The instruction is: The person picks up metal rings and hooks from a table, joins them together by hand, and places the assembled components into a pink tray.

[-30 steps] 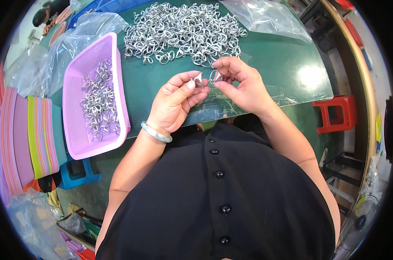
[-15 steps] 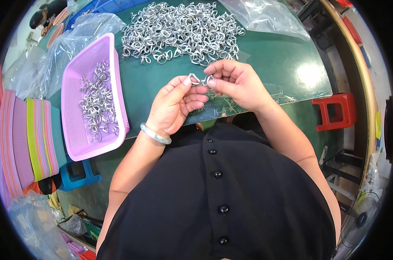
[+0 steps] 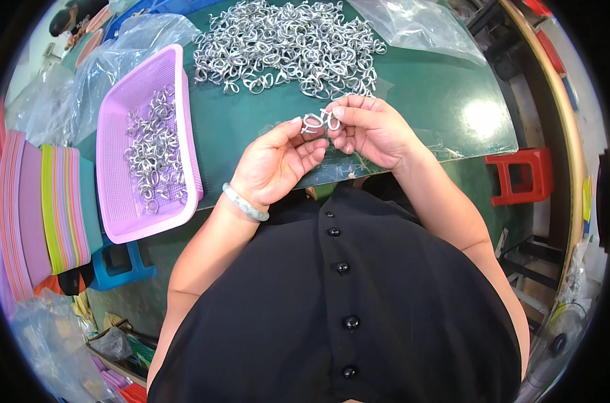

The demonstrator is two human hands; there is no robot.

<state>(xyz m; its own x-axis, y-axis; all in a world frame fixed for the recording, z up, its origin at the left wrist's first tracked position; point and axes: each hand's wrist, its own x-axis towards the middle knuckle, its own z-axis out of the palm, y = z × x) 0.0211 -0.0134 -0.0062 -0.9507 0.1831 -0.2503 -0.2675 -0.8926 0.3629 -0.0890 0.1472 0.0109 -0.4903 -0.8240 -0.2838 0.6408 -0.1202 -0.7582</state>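
My left hand (image 3: 273,163), with a pale bangle at its wrist, is closed on a silver metal ring (image 3: 312,124) between thumb and fingertips. My right hand (image 3: 375,133) pinches a second silver ring (image 3: 332,121) beside it. The two rings touch or nearly touch; I cannot tell whether they are linked. Just beyond my hands, a large heap of similar silver rings (image 3: 291,47) lies on the green table (image 3: 244,111). Off to the left stands a lilac plastic basket (image 3: 192,158) with more such rings (image 3: 156,144) in it.
Clear plastic sheets (image 3: 422,30) lie at the table's far side. Stacked coloured baskets (image 3: 33,215) and a blue stool (image 3: 122,265) stand at left. Beyond the table's right end is a red stool (image 3: 520,176). Another person (image 3: 66,21) shows at far left.
The rings have turned between my fingers and come closer together. My right fingers have curled further under, and my left hand has opened out slightly. The view has shifted a little.
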